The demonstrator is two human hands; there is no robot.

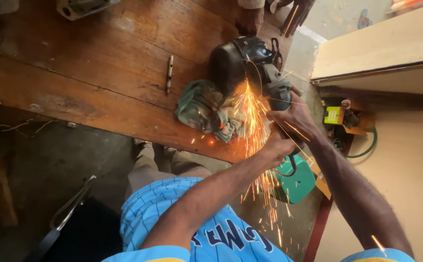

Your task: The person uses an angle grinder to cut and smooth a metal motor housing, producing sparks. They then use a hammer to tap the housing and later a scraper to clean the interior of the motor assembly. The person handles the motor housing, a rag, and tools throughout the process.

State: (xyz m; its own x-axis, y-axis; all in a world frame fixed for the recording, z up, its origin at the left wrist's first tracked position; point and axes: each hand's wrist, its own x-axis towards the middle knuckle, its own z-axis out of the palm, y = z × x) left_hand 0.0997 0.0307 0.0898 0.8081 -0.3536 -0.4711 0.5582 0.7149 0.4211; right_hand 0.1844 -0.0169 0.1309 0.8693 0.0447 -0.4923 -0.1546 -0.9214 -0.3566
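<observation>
Both hands clamp the grinder (274,87) over the bench (99,73) edge: right hand (296,116) nearer its head, left hand (277,145) behind; its long axis runs away from the body, sparks (252,121) falling back beside the rag (206,109)

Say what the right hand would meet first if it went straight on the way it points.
Likely the angle grinder it already grips, then the dark rounded workpiece on the wooden bench; depth is unclear.
</observation>
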